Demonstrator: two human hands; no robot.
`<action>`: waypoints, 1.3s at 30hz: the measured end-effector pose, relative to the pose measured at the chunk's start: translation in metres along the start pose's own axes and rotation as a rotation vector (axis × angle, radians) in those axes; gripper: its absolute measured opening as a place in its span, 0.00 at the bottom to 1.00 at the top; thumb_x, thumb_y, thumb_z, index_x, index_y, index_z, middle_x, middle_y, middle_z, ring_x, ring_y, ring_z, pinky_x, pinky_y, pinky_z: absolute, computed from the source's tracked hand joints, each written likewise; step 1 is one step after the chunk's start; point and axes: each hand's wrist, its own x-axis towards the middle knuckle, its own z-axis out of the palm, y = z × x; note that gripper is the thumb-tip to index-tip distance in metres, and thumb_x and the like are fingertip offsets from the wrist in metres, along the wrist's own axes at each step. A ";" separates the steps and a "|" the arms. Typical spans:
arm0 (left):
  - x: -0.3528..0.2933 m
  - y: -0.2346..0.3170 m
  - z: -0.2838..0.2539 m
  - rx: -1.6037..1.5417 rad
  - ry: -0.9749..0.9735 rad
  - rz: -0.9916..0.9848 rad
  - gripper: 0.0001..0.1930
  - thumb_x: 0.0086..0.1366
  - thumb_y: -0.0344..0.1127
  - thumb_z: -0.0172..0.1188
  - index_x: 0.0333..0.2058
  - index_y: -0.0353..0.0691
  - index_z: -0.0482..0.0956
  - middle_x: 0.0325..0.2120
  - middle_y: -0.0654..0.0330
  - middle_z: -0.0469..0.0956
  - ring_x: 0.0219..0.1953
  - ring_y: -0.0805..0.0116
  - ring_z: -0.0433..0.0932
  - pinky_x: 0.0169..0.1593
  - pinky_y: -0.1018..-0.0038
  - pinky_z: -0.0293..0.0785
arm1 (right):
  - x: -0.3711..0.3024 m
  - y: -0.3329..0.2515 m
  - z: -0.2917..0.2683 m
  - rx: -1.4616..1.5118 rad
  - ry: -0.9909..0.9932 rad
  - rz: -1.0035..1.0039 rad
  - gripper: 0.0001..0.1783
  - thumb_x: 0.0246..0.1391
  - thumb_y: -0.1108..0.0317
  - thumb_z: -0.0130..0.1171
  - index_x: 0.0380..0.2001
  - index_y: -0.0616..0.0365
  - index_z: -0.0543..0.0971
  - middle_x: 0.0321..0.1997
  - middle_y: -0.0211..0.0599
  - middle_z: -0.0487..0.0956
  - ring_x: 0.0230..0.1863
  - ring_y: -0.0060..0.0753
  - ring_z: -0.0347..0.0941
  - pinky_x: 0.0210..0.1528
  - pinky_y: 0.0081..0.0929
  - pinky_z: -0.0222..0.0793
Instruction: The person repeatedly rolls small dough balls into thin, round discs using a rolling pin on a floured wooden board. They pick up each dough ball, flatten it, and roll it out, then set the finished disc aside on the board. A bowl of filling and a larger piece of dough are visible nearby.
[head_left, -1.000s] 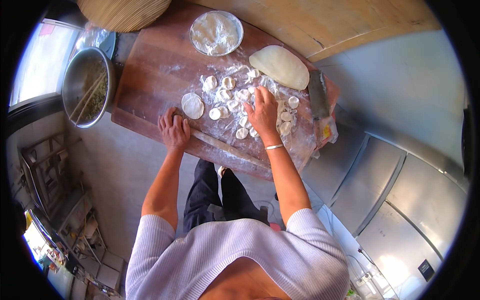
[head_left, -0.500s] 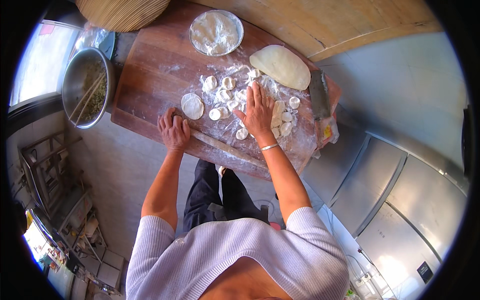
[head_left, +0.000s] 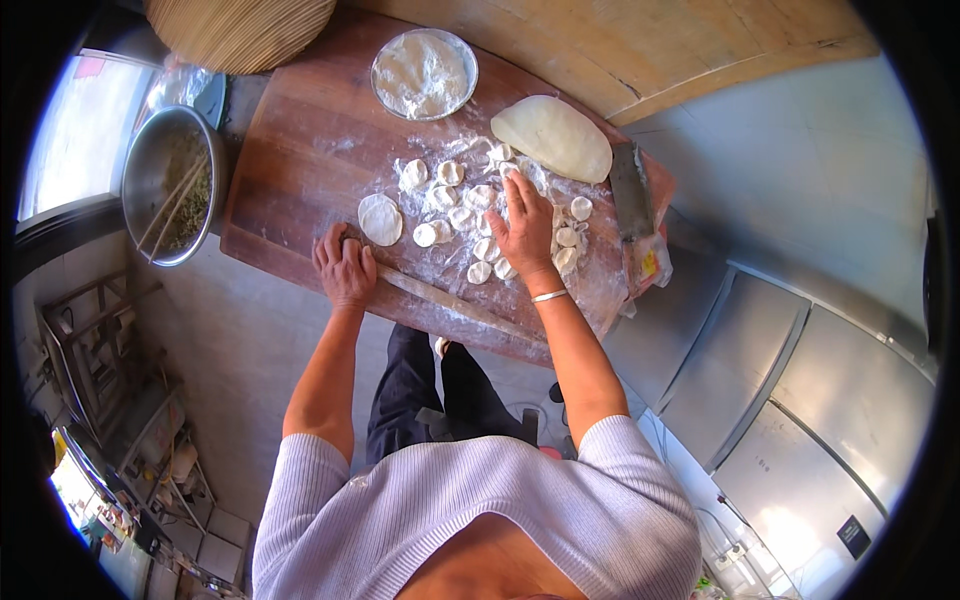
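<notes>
My left hand is closed over the left end of a thin wooden rolling pin, which lies slantwise along the near edge of a floury wooden board. Over the small dough pieces reaches my right hand, its fingers stretched out and nothing gripped in it. Its fingertips are at a piece at the back of the group; whether they press on it I cannot tell. One flat round dough wrapper lies between my hands, nearer the left one.
A bowl of flour and a large dough slab are at the back. A cleaver lies at the board's right. Left of the board stands a metal bowl with filling and chopsticks. A woven round tray is at the far left.
My right hand has shifted a little to the right over the dough pieces, uncovering one by its wrist. The left hand stays on the rolling pin. The whole view has tilted slightly.
</notes>
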 end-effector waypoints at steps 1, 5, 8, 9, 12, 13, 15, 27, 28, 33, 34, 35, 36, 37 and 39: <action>0.001 0.001 -0.001 0.005 -0.007 -0.001 0.08 0.61 0.39 0.59 0.33 0.41 0.76 0.56 0.54 0.72 0.59 0.48 0.68 0.67 0.51 0.56 | 0.001 -0.002 0.001 -0.079 0.008 -0.044 0.39 0.60 0.42 0.58 0.62 0.64 0.72 0.68 0.47 0.69 0.67 0.46 0.66 0.64 0.46 0.58; -0.001 0.002 -0.001 0.012 -0.006 0.003 0.08 0.62 0.39 0.59 0.33 0.41 0.76 0.56 0.54 0.72 0.59 0.48 0.68 0.67 0.51 0.56 | 0.002 -0.004 0.008 -0.160 -0.034 0.011 0.40 0.59 0.41 0.59 0.61 0.64 0.71 0.69 0.46 0.67 0.69 0.48 0.63 0.63 0.46 0.58; 0.001 0.002 -0.002 0.009 -0.012 0.002 0.08 0.62 0.39 0.58 0.33 0.41 0.76 0.56 0.54 0.71 0.59 0.48 0.68 0.67 0.50 0.56 | 0.007 0.000 0.015 -0.263 -0.074 0.000 0.49 0.56 0.31 0.53 0.64 0.65 0.68 0.73 0.46 0.62 0.72 0.48 0.57 0.65 0.51 0.55; -0.001 0.001 -0.001 0.008 -0.006 0.007 0.08 0.62 0.39 0.58 0.33 0.41 0.76 0.56 0.54 0.71 0.58 0.48 0.68 0.67 0.50 0.56 | 0.006 0.000 0.017 -0.282 -0.084 -0.011 0.51 0.55 0.29 0.52 0.65 0.65 0.67 0.73 0.47 0.61 0.73 0.48 0.56 0.66 0.53 0.54; 0.000 0.001 0.001 0.015 0.004 0.016 0.08 0.61 0.39 0.58 0.33 0.41 0.76 0.56 0.54 0.71 0.58 0.48 0.68 0.67 0.50 0.56 | 0.002 0.005 0.019 -0.277 -0.127 -0.027 0.57 0.50 0.23 0.49 0.67 0.65 0.65 0.75 0.46 0.58 0.76 0.48 0.51 0.68 0.56 0.50; 0.001 0.002 0.001 0.023 -0.002 0.013 0.08 0.61 0.39 0.58 0.32 0.41 0.76 0.56 0.54 0.71 0.58 0.48 0.68 0.67 0.50 0.56 | 0.002 0.006 0.016 -0.273 -0.159 -0.018 0.58 0.49 0.23 0.50 0.67 0.64 0.64 0.76 0.46 0.57 0.76 0.48 0.50 0.69 0.56 0.49; 0.001 0.002 0.001 0.023 -0.012 0.012 0.08 0.61 0.39 0.59 0.32 0.41 0.76 0.56 0.55 0.71 0.58 0.48 0.68 0.67 0.51 0.56 | 0.006 0.008 0.011 -0.269 -0.221 0.003 0.61 0.47 0.22 0.51 0.68 0.63 0.63 0.77 0.45 0.56 0.77 0.48 0.48 0.71 0.57 0.47; 0.000 0.001 0.002 0.019 0.007 0.018 0.08 0.60 0.39 0.59 0.32 0.41 0.75 0.56 0.55 0.72 0.58 0.48 0.68 0.65 0.51 0.58 | 0.024 -0.027 -0.005 -0.261 -0.142 0.085 0.51 0.49 0.32 0.62 0.65 0.62 0.68 0.72 0.45 0.64 0.73 0.45 0.57 0.63 0.48 0.58; 0.000 0.002 0.002 0.020 0.007 0.023 0.08 0.61 0.38 0.59 0.31 0.41 0.75 0.56 0.54 0.72 0.58 0.47 0.68 0.64 0.51 0.59 | 0.033 -0.022 0.002 -0.281 -0.142 0.048 0.51 0.49 0.32 0.62 0.64 0.62 0.68 0.72 0.47 0.63 0.73 0.47 0.55 0.65 0.47 0.56; 0.001 0.000 0.002 0.017 0.010 0.025 0.07 0.61 0.38 0.58 0.31 0.41 0.75 0.56 0.54 0.72 0.57 0.47 0.68 0.64 0.51 0.59 | 0.030 -0.018 0.019 -0.119 -0.101 0.032 0.50 0.51 0.34 0.61 0.65 0.64 0.67 0.72 0.48 0.62 0.73 0.51 0.56 0.67 0.52 0.55; 0.002 0.001 0.002 0.016 0.010 0.017 0.07 0.61 0.38 0.58 0.31 0.41 0.75 0.56 0.53 0.72 0.57 0.46 0.68 0.64 0.51 0.59 | 0.026 -0.021 0.016 -0.083 -0.098 0.038 0.50 0.52 0.34 0.61 0.65 0.64 0.67 0.73 0.48 0.61 0.72 0.51 0.57 0.67 0.52 0.56; 0.001 0.001 0.002 0.016 0.010 0.008 0.07 0.61 0.38 0.58 0.31 0.41 0.75 0.56 0.53 0.72 0.57 0.46 0.68 0.64 0.51 0.59 | 0.023 -0.023 0.013 -0.047 -0.095 0.044 0.50 0.52 0.34 0.60 0.65 0.64 0.66 0.73 0.48 0.61 0.72 0.51 0.58 0.66 0.52 0.56; -0.001 0.002 0.001 0.012 0.010 0.007 0.07 0.61 0.38 0.58 0.32 0.41 0.75 0.56 0.53 0.72 0.57 0.46 0.68 0.64 0.51 0.59 | 0.018 -0.023 0.013 -0.042 -0.082 0.071 0.50 0.53 0.34 0.60 0.66 0.64 0.66 0.74 0.49 0.60 0.71 0.51 0.59 0.65 0.52 0.57; 0.000 0.002 0.000 0.008 0.013 0.010 0.08 0.62 0.38 0.58 0.32 0.41 0.75 0.55 0.53 0.72 0.57 0.46 0.68 0.64 0.51 0.59 | 0.016 -0.020 0.012 -0.086 -0.085 0.093 0.50 0.53 0.34 0.60 0.66 0.64 0.66 0.74 0.48 0.59 0.72 0.50 0.59 0.65 0.52 0.57; 0.001 0.002 0.000 0.005 0.017 0.012 0.08 0.62 0.39 0.58 0.32 0.41 0.75 0.55 0.53 0.72 0.57 0.46 0.68 0.64 0.51 0.59 | 0.015 -0.014 0.011 -0.171 -0.093 0.136 0.51 0.53 0.33 0.60 0.67 0.64 0.65 0.75 0.48 0.59 0.72 0.49 0.58 0.64 0.53 0.58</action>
